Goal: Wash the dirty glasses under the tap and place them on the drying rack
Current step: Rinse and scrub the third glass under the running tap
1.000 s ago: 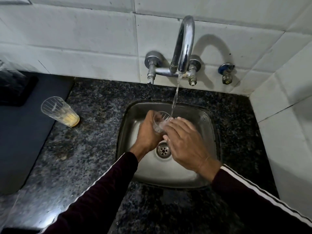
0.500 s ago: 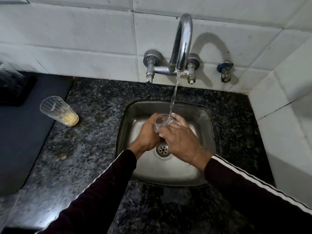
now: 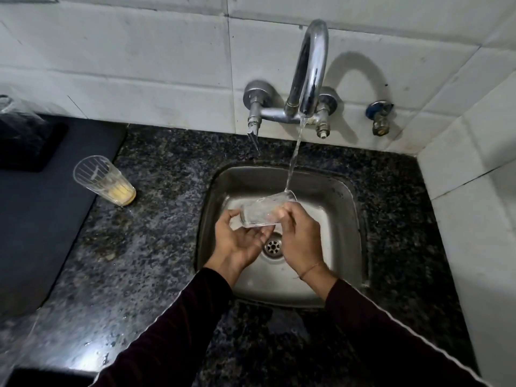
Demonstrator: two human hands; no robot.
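A clear glass lies on its side over the steel sink, its rim pointing right under the running stream from the chrome tap. My right hand grips the glass near its rim end. My left hand is palm up beneath the glass base, fingers spread and touching it. A second ribbed glass with yellowish residue at the bottom stands on the granite counter to the left of the sink.
The dark speckled counter surrounds the sink. A black mat or tray covers the left side, with a dark object at its back. White tiled walls close the back and right. A small valve sits right of the tap.
The glass has been turned from upright to lying sideways under the water. My left hand has opened from a grip around it to a palm-up support beneath.
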